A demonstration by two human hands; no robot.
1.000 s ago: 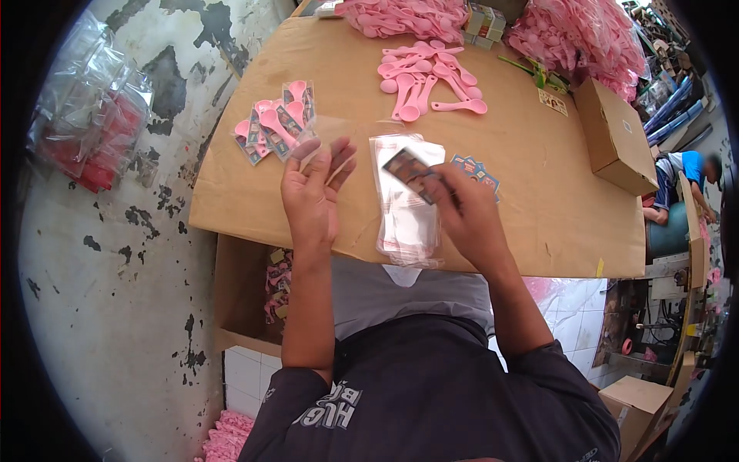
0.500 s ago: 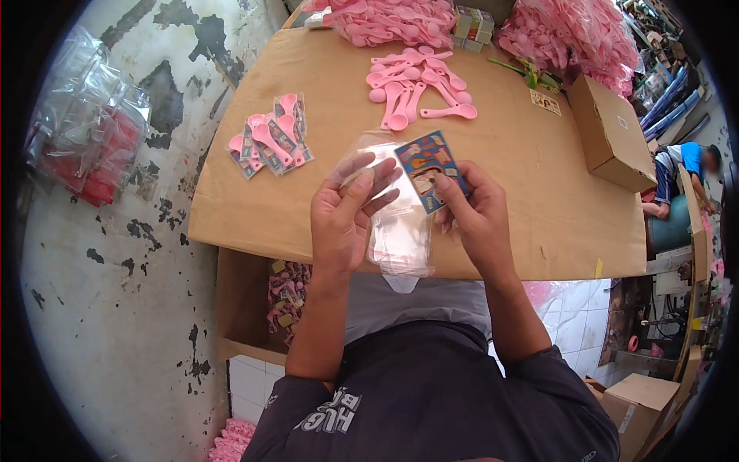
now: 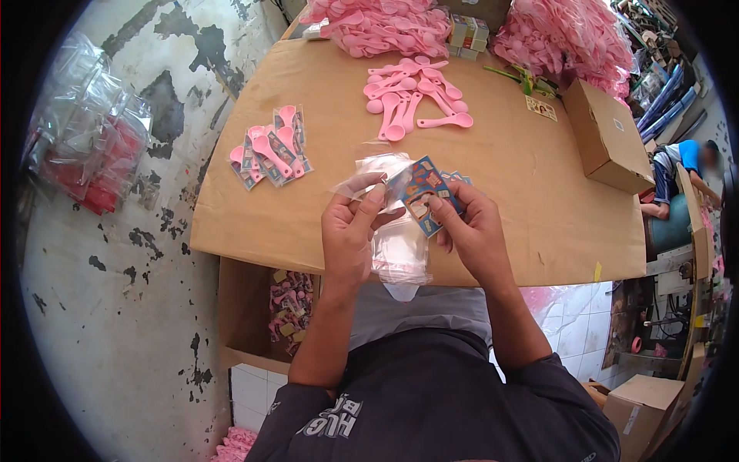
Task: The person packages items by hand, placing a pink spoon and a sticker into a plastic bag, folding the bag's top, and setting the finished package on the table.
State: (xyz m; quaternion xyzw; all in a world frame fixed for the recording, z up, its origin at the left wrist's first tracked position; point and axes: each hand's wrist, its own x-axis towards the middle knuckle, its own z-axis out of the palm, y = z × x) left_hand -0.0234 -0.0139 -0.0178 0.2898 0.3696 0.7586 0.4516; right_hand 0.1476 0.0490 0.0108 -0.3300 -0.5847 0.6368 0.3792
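Note:
My left hand (image 3: 352, 231) pinches a clear plastic bag (image 3: 391, 183) between thumb and fingers. Blue printed cards (image 3: 428, 202) are gripped in my right hand (image 3: 471, 231), fanned a little, with the front card's edge touching or just inside the bag's mouth; which of the two is unclear. Beneath both hands lies a stack of clear bags (image 3: 400, 250) at the table's near edge. Farther back is a pile of loose pink spoons (image 3: 408, 96). To the left, several bagged spoons with cards (image 3: 269, 150) overlap one another.
Large bags of pink spoons (image 3: 566, 42) and small card stacks (image 3: 468, 32) line the table's back. A cardboard box (image 3: 604, 138) stands at the right, near green-handled scissors (image 3: 531, 79). Plastic bags (image 3: 92, 131) hang at the left wall. A person (image 3: 681, 169) is at far right.
My left hand has closed on a clear bag and moved toward the cards. The cards have shifted slightly down and now meet the bag.

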